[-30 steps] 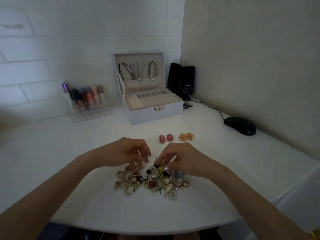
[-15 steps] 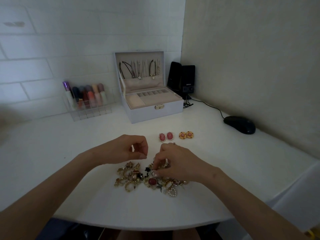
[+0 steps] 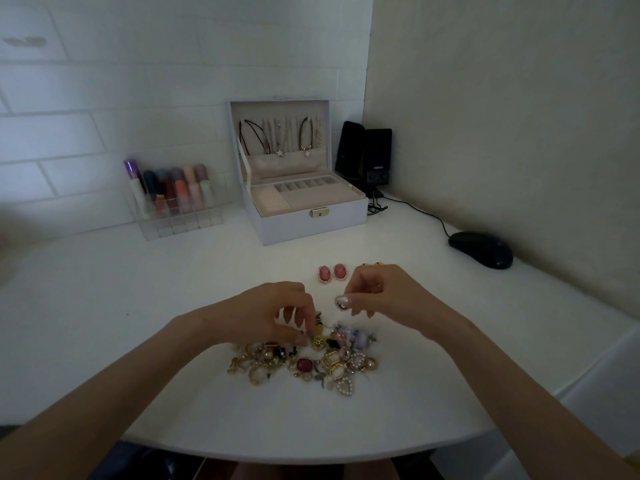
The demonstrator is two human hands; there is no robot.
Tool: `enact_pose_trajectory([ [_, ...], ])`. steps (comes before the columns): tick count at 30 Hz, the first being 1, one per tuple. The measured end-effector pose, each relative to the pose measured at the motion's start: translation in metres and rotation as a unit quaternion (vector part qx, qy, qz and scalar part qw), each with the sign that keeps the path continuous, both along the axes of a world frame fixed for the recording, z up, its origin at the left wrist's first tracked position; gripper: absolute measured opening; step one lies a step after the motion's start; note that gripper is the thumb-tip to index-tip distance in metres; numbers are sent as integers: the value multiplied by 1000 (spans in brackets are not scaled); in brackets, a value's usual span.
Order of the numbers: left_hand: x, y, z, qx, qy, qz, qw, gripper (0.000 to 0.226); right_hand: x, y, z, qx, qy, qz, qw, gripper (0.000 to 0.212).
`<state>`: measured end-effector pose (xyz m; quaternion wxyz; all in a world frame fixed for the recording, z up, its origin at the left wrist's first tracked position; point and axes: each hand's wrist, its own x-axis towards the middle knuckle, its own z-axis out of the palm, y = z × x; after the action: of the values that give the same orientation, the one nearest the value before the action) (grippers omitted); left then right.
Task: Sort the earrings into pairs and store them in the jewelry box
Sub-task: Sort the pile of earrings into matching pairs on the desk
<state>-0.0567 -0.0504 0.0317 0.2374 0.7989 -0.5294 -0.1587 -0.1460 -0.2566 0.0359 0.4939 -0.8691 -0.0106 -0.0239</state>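
1. The right hand (image 3: 384, 296) pinches a small pale earring (image 3: 341, 302) with a dark rim at its fingertips, held above the table (image 3: 104, 306) just beyond the heap. Fingers cover part of the piece, so I cannot make out its design.
2. The left hand (image 3: 273, 313) curls downward into the far edge of the heap of earrings (image 3: 304, 363), its fingertips at a round gold earring (image 3: 318, 342). Whether it pinches that piece or only touches it, I cannot tell.
3. The heap is a tangle of gold, pearl, red and bluish pieces lying near the table's front edge. Individual pairs are hard to pick out, and the far pieces are hidden under the left fingers.
4. 2 pink earrings (image 3: 332, 273) lie side by side beyond the hands. Just right of them, the orange earrings (image 3: 372, 264) are almost wholly hidden behind the right hand, with only a sliver showing.
5. The jewelry box (image 3: 304, 225) stands open at the back against the wall, necklaces hanging in its lid, its tray compartments too dim to read.
6. A clear organizer (image 3: 180, 220) of tubes sits left of the box, dark speakers (image 3: 367, 157) to its right, and a black mouse (image 3: 481, 249) far right.
7. Both forearms run off the bottom of the view.
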Motion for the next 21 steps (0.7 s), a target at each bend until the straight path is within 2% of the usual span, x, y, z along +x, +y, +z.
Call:
enact_pose_trajectory([
  [7, -6, -11, -10, 13, -86, -10, 996, 17, -1, -7, -9, 20, -7, -6, 1000, 10],
  [13, -4, -11, -13, -25, -127, -10, 992, 19, -2, -8, -9, 64, -15, -8, 998, 5],
  [15, -3, -10, -12, -44, -94, 5, 995, 20, -2, -9, -9, 63, -18, -13, 998, 5],
  [18, -1, -11, -7, -91, -16, 55, 994, 6, -2, -11, -10, 69, -25, -29, 997, 8],
  [21, -1, -16, -3, -126, 49, 109, 985, 9, -1, -15, -12, 93, -24, -49, 994, 12],
])
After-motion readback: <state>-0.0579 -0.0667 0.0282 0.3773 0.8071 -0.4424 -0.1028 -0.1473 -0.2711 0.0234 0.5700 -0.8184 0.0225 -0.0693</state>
